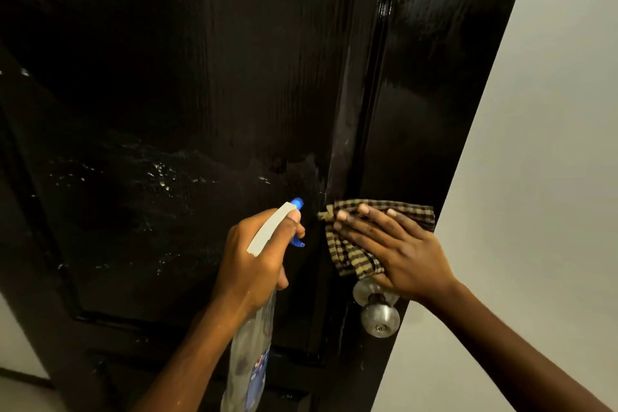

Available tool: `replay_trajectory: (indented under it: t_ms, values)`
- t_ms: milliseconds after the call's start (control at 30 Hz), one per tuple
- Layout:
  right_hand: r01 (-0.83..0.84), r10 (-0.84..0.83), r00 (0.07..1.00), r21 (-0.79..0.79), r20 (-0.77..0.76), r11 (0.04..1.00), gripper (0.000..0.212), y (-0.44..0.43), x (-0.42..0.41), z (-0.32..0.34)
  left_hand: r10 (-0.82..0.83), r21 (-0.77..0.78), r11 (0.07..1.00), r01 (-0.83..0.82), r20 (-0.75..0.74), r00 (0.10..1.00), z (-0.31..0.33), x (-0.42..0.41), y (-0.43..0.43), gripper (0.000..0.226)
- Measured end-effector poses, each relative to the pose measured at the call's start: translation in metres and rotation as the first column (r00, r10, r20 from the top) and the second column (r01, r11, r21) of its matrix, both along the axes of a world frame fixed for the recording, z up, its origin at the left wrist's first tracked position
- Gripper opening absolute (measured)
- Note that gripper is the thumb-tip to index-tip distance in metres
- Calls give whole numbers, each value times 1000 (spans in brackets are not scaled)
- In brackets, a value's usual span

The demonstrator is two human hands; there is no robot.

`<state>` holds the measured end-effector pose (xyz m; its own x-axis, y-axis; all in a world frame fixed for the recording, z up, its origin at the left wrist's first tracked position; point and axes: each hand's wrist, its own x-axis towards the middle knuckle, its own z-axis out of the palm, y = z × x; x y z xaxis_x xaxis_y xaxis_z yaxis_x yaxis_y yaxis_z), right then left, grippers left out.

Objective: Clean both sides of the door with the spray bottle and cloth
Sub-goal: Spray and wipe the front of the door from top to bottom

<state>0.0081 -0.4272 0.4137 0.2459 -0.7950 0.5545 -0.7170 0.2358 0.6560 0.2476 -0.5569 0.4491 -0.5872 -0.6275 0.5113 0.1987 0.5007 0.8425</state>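
One glossy black door (200,77) fills my feed, wet streaks across its panel. The left hand (254,261) grips the clear spray bottle (249,354), fingers curled round its neck, nozzle facing the panel. The right hand (401,251) presses the checked cloth (351,259) flat on the door, fingers straight and slightly spread, just above the steel doorknob (379,316).

Cloth (363,237) flat on door (200,94) near its right edge under right hand (398,251), knob (379,314) just below it, spray bottle (257,311) in left hand (254,261) just left of cloth, wall (551,144) right of door.
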Motion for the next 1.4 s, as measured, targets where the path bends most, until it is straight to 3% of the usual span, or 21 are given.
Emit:
replay_trajectory:
  t_ms: [133,233,333,433,533,600,733,833,933,1067,1133,1300,1400]
  values:
    - [28,13,991,-306,133,951,59,-24,20,60,21,17,1000,-21,7,1000,-2,11,-3,39]
    - [-20,128,965,-423,228,906,59,-44,35,62,51,24,998,-51,5,999,-4,19,-8,40]
    - [-104,185,961,-347,208,932,59,-44,33,17,70,30,997,-70,-12,997,-5,31,-11,41]
    - [-140,154,975,-98,160,985,59,-27,22,-20,78,36,996,-77,-11,997,-3,37,-14,41]
    - [-139,136,984,22,117,990,56,-18,14,-15,71,23,997,-71,-10,997,2,36,-11,40]
    - [-125,128,985,-34,118,992,60,-17,14,8,47,29,998,-47,-10,999,6,34,-8,41]
    - [-55,126,969,-311,212,949,58,-28,28,63,20,36,999,-21,8,1000,10,27,-4,43]
    - [36,104,944,-408,314,912,60,-45,42,72,1,45,999,-2,20,1000,9,24,-1,45]
    - [12,127,933,-381,336,924,63,-49,47,37,-1,51,999,0,29,1000,6,25,-1,45]
    - [-87,123,957,-145,263,986,62,-21,30,-5,-1,57,998,-1,32,999,7,27,0,48]
    - [-95,121,959,-110,258,989,63,-14,24,-3,-4,53,999,2,44,999,7,28,1,47]
    - [-36,280,832,-457,479,889,63,-37,47,34,4,72,997,-12,110,994,0,31,-3,39]
    - [55,310,782,-555,541,830,63,-63,68,62,37,106,993,-49,119,992,-5,39,-10,43]
